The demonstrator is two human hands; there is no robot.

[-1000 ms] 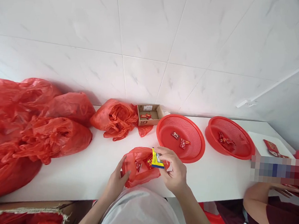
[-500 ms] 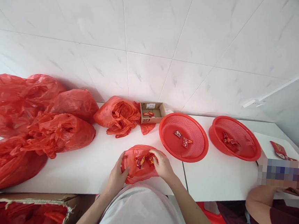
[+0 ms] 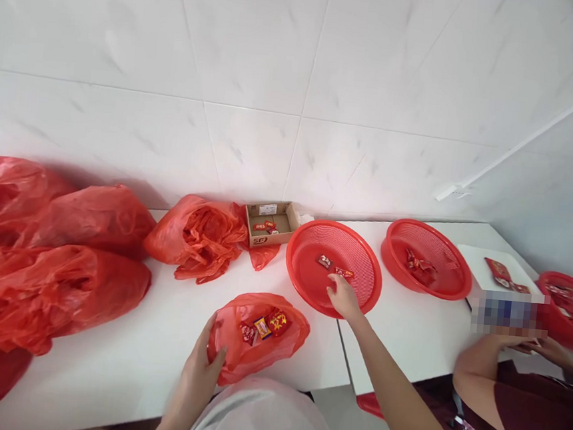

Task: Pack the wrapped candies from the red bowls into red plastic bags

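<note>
An open red plastic bag lies on the white table near its front edge, with a few small wrapped packets inside. My left hand grips the bag's left rim between thumb and fingers. Over the front of the nearer red basket is my right hand, its fingers apart, the fingertips beside a small red packet. Another dark red packet lies in that basket, a little to the left.
Filled red bags are piled at the left. A small cardboard box stands by the wall. Further right are a second red basket, a third basket of packets and a person's arm.
My right hand has left the bag and moved right and up into the basket. The bag's mouth now shows more of its packets. The view has shifted to the right.
</note>
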